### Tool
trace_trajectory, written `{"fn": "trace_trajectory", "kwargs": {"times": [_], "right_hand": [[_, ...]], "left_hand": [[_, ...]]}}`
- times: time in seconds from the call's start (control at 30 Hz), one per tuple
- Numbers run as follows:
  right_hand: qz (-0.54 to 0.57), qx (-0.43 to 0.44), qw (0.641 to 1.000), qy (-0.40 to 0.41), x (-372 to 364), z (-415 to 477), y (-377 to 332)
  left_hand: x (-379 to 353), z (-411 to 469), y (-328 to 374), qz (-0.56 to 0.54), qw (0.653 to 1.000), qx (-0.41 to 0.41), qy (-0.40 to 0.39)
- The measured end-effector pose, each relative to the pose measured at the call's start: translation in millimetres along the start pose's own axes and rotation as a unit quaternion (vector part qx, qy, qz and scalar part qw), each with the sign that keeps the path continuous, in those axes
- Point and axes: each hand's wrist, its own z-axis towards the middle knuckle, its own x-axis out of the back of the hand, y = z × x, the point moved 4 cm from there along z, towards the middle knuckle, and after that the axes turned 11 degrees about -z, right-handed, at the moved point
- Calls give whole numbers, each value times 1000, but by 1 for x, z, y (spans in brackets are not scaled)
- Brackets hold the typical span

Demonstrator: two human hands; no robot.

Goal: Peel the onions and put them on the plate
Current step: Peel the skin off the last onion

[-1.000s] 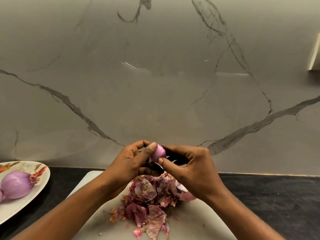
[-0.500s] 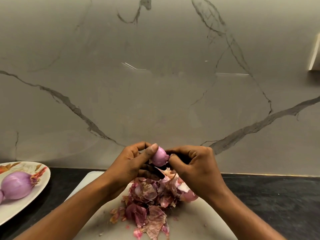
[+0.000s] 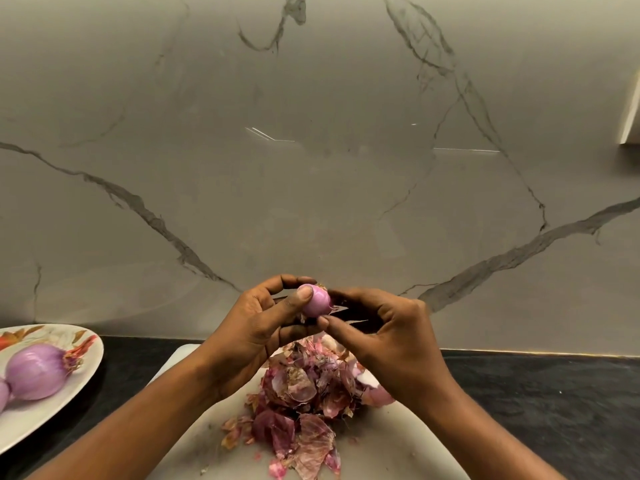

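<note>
A small, mostly peeled pink onion [image 3: 317,303] is up over the cutting board [image 3: 398,441], and my left hand [image 3: 263,327] pinches it between thumb and fingertips. A tuft of dry root shows at its top. My right hand [image 3: 391,344] is curled round a small knife [image 3: 349,315], of which only thin bright blade edges show. Its thumb tip touches the onion's lower right side. At the left edge lies a flowered white plate [image 3: 41,424] with one large peeled onion [image 3: 36,370] and part of another [image 3: 3,393].
A heap of dry purple onion skins [image 3: 304,393] covers the middle of the white board, with a pale onion piece [image 3: 377,396] half hidden under my right wrist. Dark countertop [image 3: 536,393] lies on both sides. A grey marble wall stands just behind.
The onion has been turned in my left hand's fingers, so more smooth pink surface shows. My right thumb has shifted to its lower side. Both hands stay over the skins.
</note>
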Motion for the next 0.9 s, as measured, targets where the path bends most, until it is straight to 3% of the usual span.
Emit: {"fn": "trace_trajectory", "kwargs": {"times": [0.17, 0.3, 0.43, 0.6, 0.9], "right_hand": [[-7, -10, 999, 40, 5, 2, 6], [61, -82, 994, 29, 5, 4, 14], [55, -109, 992, 36, 5, 5, 18], [113, -177, 975, 78, 17, 8, 26], [78, -146, 986, -9, 6, 5, 23]], "left_hand": [[-1, 0, 0, -6, 1000, 9, -1], [2, -1, 0, -11, 1000, 14, -20], [2, -1, -4, -1, 999, 25, -42], [0, -3, 1, -38, 995, 40, -86], [4, 1, -1, -20, 997, 30, -63]]}}
